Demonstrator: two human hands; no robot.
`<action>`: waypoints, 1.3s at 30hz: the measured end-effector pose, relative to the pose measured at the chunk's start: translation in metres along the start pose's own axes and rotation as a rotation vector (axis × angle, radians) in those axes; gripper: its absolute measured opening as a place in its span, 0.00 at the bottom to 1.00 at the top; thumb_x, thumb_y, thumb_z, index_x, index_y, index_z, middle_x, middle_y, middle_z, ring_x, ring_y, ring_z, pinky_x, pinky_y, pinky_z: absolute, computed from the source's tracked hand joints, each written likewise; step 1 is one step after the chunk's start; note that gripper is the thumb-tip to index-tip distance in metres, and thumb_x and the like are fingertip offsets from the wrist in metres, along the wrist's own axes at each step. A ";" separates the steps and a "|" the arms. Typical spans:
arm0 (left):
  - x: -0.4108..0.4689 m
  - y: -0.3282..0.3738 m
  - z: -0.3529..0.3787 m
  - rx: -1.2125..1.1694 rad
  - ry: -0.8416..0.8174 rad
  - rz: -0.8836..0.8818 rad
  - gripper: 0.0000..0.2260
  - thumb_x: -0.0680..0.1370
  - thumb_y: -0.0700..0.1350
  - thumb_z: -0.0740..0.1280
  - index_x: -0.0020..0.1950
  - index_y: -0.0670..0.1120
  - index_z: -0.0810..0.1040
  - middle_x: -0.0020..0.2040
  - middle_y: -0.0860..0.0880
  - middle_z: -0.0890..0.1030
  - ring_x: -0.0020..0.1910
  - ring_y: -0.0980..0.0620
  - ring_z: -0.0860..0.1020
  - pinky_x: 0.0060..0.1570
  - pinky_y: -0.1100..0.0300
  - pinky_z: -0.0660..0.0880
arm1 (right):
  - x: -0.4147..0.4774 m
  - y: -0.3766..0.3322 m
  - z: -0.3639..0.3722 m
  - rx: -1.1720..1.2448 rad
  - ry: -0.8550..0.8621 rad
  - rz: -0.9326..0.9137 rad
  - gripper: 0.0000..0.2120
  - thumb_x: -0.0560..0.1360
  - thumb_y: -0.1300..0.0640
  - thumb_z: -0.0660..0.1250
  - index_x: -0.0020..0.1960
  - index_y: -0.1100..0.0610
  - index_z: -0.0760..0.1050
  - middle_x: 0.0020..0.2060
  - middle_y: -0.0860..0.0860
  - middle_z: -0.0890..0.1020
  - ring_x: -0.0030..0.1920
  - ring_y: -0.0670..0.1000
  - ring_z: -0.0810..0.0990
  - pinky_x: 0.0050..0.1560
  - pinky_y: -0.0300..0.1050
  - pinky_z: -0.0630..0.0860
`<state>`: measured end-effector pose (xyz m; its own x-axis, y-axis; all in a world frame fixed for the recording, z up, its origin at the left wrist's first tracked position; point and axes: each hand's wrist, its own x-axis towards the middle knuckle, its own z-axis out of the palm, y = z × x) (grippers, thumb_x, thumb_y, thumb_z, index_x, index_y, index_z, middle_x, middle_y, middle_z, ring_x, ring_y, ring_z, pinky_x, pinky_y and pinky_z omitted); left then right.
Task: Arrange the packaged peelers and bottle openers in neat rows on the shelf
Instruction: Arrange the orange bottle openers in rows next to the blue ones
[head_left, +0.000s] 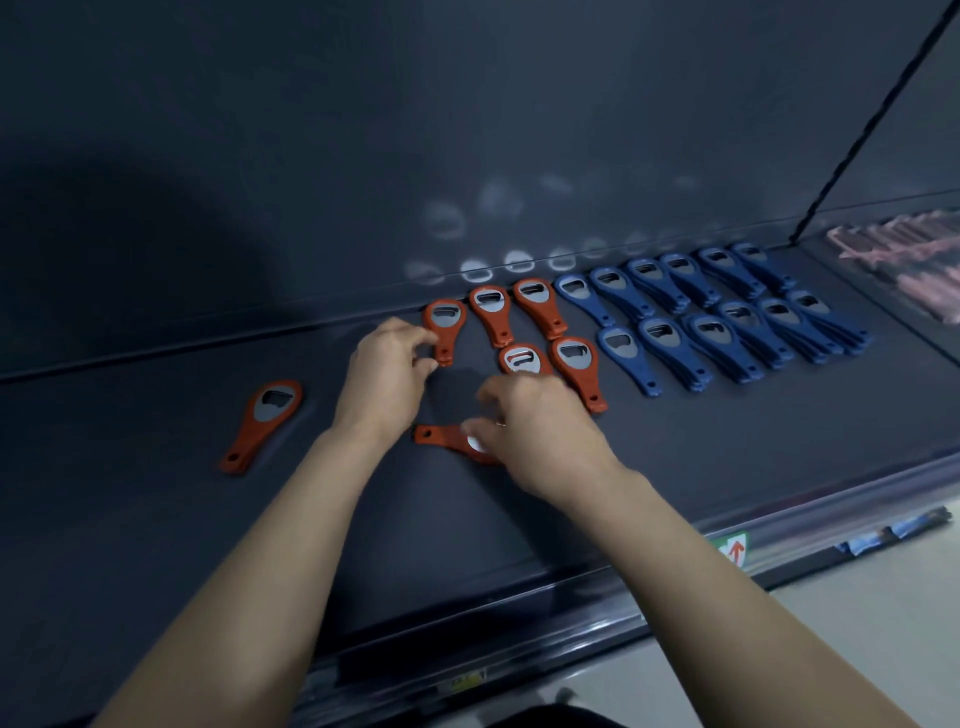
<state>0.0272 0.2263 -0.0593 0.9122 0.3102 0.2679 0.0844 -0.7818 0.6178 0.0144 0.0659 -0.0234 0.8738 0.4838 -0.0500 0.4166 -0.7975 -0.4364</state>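
Orange bottle openers lie in two short rows on the dark shelf (156, 519). My left hand (387, 371) pinches the handle end of the leftmost back-row orange opener (442, 322). My right hand (535, 431) grips the head of an orange opener lying sideways (439, 435) near the shelf's middle; its head is hidden under my fingers. Another orange opener (522, 358) sits just beyond my right hand. One lone orange opener (262, 423) lies off to the left. Blue bottle openers (727, 317) fill two rows of stacks to the right.
Pink packaged items (904, 260) lie beyond a clear divider at the far right. The shelf's back wall rises close behind the rows. A front rail (779, 525) with a price-tag strip runs along the near edge.
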 end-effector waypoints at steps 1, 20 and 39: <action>-0.003 -0.004 -0.008 0.078 0.015 -0.028 0.10 0.74 0.37 0.69 0.55 0.42 0.80 0.53 0.44 0.78 0.52 0.45 0.77 0.55 0.54 0.73 | 0.001 -0.003 0.003 -0.028 -0.066 -0.029 0.17 0.73 0.49 0.69 0.57 0.58 0.76 0.53 0.56 0.76 0.52 0.59 0.76 0.48 0.46 0.73; -0.047 -0.022 -0.048 0.260 0.087 -0.418 0.08 0.72 0.34 0.63 0.50 0.37 0.77 0.46 0.38 0.79 0.45 0.39 0.76 0.43 0.51 0.72 | 0.010 -0.006 0.013 -0.024 -0.109 -0.192 0.12 0.73 0.67 0.61 0.50 0.61 0.80 0.55 0.55 0.75 0.56 0.55 0.74 0.55 0.47 0.74; 0.001 -0.001 -0.005 0.188 0.137 -0.381 0.04 0.75 0.37 0.63 0.46 0.36 0.75 0.48 0.38 0.79 0.48 0.40 0.77 0.44 0.54 0.70 | 0.011 0.001 0.019 -0.070 0.013 -0.015 0.10 0.76 0.62 0.64 0.57 0.62 0.73 0.56 0.58 0.70 0.54 0.57 0.72 0.46 0.44 0.69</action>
<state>0.0265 0.2305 -0.0562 0.7414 0.6539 0.1508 0.4868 -0.6788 0.5498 0.0197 0.0773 -0.0419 0.8701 0.4919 -0.0323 0.4461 -0.8135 -0.3731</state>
